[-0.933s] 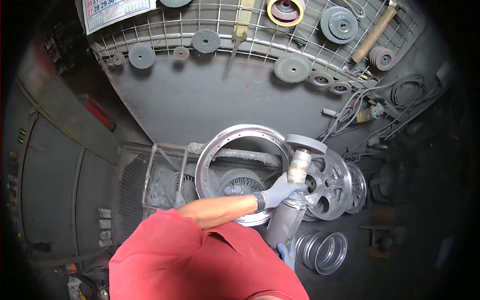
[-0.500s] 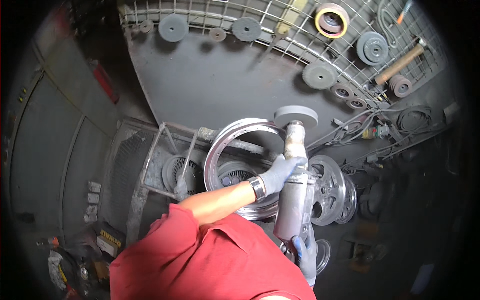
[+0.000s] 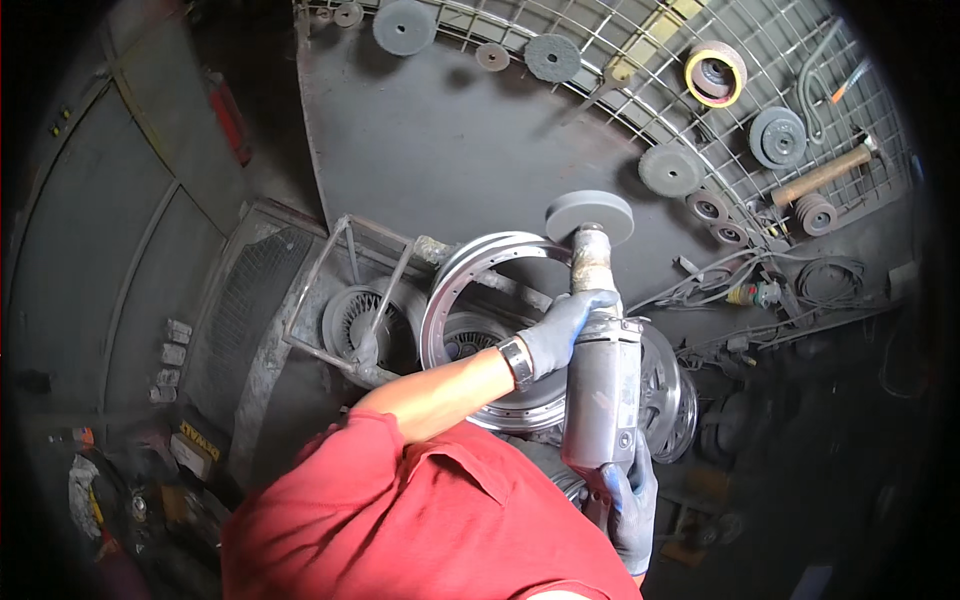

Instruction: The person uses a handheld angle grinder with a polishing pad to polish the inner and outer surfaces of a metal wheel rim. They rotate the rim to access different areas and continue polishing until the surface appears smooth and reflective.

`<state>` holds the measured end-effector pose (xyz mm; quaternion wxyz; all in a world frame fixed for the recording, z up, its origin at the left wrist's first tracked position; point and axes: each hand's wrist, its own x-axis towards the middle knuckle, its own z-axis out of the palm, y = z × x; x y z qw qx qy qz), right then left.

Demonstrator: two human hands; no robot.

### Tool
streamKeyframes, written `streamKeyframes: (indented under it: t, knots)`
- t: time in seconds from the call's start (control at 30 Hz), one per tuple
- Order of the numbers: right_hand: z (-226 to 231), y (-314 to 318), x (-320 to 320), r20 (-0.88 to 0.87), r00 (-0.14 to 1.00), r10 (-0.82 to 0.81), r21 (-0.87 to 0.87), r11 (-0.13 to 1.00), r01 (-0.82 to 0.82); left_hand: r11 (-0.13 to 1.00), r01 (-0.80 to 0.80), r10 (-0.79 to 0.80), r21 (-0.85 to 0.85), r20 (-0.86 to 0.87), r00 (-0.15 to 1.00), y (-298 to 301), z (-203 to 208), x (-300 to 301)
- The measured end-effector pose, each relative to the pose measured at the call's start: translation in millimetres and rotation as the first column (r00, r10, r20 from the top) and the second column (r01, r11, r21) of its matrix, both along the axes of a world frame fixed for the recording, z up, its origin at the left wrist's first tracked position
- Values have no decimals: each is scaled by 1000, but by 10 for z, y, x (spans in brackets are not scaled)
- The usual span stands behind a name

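A large grey straight grinder [image 3: 603, 395] with a round grinding wheel [image 3: 590, 217] at its far end is held in both my hands. My gloved left hand [image 3: 562, 332] wraps round the front neck, just ahead of the grey body. At the back end my gloved right hand [image 3: 632, 512] grips the handle; part of its grip is hidden by the body. Beyond my left forearm stands a bare metal wheel rim [image 3: 440, 310], its upper right edge close behind the grinding wheel. I cannot tell whether the two touch.
Behind the rim is a metal frame stand [image 3: 398, 275]. Spoked wheels [image 3: 358, 318] lie below it, and more alloy wheels [image 3: 662, 390] lean at the right. Discs [image 3: 404, 27] and a hammer [image 3: 825, 174] hang on a wire grid. Cables [image 3: 735, 262] run along the right.
The view has shifted, so the wall and grid sit farther right. Both hands still hold the grinder, whose back end appears slightly farther right.
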<state>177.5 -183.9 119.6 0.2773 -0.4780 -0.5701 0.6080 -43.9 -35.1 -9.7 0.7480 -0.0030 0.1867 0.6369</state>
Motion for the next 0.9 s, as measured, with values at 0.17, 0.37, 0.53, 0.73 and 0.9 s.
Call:
streamKeyframes:
  t: [0.17,0.37,0.53,0.73,0.9]
  knots:
    - [147,155,-22,104,988,117,-159,982,-99,994,-85,72,63,187,980,-400,-51,-228]
    - [151,410,-19,288,881,374,25,917,-398,961,-274,257,39,237,937,-878,-207,-282]
    - [101,569,124,363,826,431,45,877,-478,942,-334,325,16,187,927,-937,-216,-210]
    - [-45,514,200,40,960,277,-62,960,-275,981,-191,187,14,156,970,-466,-216,-165]
    - [-162,614,275,91,938,334,-47,942,-331,969,-240,229,63,153,961,-602,-266,-197]
